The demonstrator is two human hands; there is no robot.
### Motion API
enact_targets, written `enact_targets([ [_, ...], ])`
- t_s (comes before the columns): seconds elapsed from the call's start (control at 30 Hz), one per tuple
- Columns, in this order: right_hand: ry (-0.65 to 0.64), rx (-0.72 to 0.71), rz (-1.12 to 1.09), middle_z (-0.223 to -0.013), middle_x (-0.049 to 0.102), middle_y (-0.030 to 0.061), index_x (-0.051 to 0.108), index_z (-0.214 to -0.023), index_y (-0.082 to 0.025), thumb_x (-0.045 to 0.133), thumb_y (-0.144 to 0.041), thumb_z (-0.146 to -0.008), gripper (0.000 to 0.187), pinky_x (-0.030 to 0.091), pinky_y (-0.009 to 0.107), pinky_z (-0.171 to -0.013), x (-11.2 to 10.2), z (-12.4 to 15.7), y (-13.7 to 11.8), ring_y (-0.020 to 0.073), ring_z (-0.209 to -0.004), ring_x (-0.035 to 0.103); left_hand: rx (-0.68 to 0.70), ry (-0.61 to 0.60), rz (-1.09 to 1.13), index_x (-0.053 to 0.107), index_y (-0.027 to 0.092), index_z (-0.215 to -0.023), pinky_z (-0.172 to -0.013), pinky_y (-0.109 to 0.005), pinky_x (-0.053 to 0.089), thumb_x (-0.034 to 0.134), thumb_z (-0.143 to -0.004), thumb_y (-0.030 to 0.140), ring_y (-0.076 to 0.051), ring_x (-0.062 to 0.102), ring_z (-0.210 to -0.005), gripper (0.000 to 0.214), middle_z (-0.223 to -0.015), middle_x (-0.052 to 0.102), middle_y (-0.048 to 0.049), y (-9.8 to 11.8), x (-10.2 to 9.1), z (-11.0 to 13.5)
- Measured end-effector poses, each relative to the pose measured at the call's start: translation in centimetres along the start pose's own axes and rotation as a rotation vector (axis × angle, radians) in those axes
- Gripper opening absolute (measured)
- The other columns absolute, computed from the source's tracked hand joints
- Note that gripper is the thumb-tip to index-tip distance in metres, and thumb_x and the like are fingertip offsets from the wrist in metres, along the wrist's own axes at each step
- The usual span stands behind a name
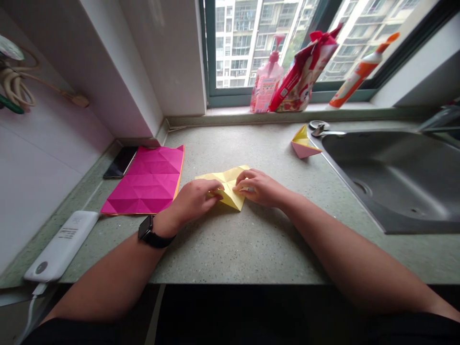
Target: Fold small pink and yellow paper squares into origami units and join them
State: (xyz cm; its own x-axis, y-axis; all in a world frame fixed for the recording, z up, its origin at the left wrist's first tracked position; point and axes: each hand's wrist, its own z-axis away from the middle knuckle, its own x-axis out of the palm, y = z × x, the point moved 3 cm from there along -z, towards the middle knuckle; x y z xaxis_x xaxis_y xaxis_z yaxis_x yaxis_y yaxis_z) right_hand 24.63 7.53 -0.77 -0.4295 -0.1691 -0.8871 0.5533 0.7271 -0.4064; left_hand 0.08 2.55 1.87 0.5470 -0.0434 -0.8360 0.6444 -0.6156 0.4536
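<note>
A partly folded yellow paper (227, 184) lies in the middle of the speckled counter (251, 239). My left hand (196, 199), with a black watch on its wrist, pinches the paper's left side with curled fingers. My right hand (258, 187) presses and grips the paper's right edge, fingers bent together. A creased pink paper sheet (149, 179) lies flat to the left of my hands. A finished folded paper shape (304, 143), yellow and pink, stands further back on the right beside the sink.
A steel sink (391, 177) fills the right side. A dark phone (120, 162) and a white power bank (61, 247) lie at the left. On the windowsill stand a pink pump bottle (266, 84), a red refill pouch (302, 74) and an orange-capped bottle (359, 72).
</note>
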Motion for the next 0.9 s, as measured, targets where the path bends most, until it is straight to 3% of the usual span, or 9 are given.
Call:
enact_targets([
  [0.13,0.003,-0.024,-0.01,-0.115,0.076,0.0083,0.085,-0.102,-0.028,0.074,-0.021,-0.098,0.013,0.057,0.044,-0.1,0.1,0.0,-0.2,0.0256,-0.106,0.069,-0.176,0.027,-0.002,0.069,0.021,-0.125,-0.075,-0.033,0.056,0.075,-0.1,0.026,-0.022,0.075,-0.085,0.026,-0.1,0.08,-0.005,-1.0,0.3,0.0],
  [0.27,-0.002,-0.042,-0.004,-0.115,0.076,0.0073,0.084,-0.103,-0.028,0.075,-0.021,-0.098,0.013,0.055,0.043,-0.1,0.3,0.0,-0.2,0.0241,-0.107,0.068,-0.236,0.036,-0.026,0.065,0.021,-0.122,-0.071,-0.032,0.053,0.075,-0.101,0.027,-0.021,0.072,-0.079,0.024,-0.093,0.077,-0.0028,-1.5,0.6,-0.2],
  [0.47,0.003,-0.037,-0.002,-0.117,0.076,0.0073,0.084,-0.103,-0.029,0.077,-0.022,-0.096,0.012,0.055,0.044,-0.102,0.3,0.0,-0.3,0.025,-0.109,0.069,-0.12,0.013,-0.019,0.069,0.02,-0.104,-0.082,-0.034,0.056,0.061,-0.1,0.012,-0.022,0.069,-0.091,0.012,-0.101,0.074,-0.0055,-1.4,1.3,-0.6],
  [0.6,-0.009,-0.044,-0.011,-0.118,0.075,0.0082,0.084,-0.107,-0.029,0.078,-0.024,-0.096,0.013,0.055,0.044,-0.103,0.3,0.0,-0.5,0.0255,-0.111,0.069,-0.051,-0.028,-0.033,0.077,0.022,-0.113,-0.093,-0.038,0.057,0.057,-0.102,0.01,-0.023,0.07,-0.101,0.025,-0.11,0.073,-0.0069,-1.5,1.5,-0.8],
  [0.9,-0.017,-0.015,-0.014,-0.119,0.074,0.0071,0.084,-0.11,-0.031,0.08,-0.024,-0.094,0.018,0.055,0.043,-0.103,0.2,0.0,-0.6,0.0256,-0.111,0.068,0.033,-0.057,-0.069,0.083,0.024,-0.118,-0.091,-0.038,0.056,0.061,-0.107,0.02,-0.022,0.068,-0.101,0.025,-0.11,0.072,-0.0079,-1.1,1.7,-0.8],
])
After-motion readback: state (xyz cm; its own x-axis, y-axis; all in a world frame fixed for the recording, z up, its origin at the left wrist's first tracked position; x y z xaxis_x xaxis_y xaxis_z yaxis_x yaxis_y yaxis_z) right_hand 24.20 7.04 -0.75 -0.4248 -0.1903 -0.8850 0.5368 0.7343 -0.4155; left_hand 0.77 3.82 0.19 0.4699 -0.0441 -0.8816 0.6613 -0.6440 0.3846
